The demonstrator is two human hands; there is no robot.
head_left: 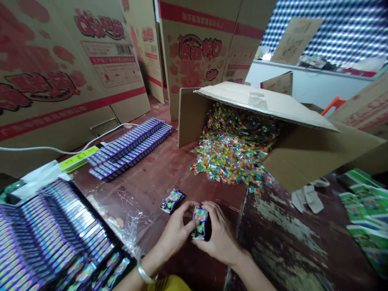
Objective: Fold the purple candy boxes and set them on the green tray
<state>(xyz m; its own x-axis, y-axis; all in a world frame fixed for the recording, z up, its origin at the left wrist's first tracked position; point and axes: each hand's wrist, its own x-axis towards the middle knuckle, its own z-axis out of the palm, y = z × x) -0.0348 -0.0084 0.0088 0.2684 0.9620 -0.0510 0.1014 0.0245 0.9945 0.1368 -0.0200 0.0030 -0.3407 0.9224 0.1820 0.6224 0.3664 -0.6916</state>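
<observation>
Squeezed too hard, the small box (202, 216) might crease — its walls look like thin card — or, held too loosely, slip onto the table (148, 178). It sits between the left hand (177, 228), which pinches it with the thumb across its front, and the right hand (220, 234), curled round its other side.

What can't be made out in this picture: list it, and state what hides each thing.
All in the head view:
Held box: its back faces away; left hand and right hand cover parts of its sides.
Heap of colourful pieces: its far end, hidden by the carton's top flap.
Near purple box rows: cut off by the left and bottom edges.
Green packs: print blurred, some cut off by the right edge.
</observation>
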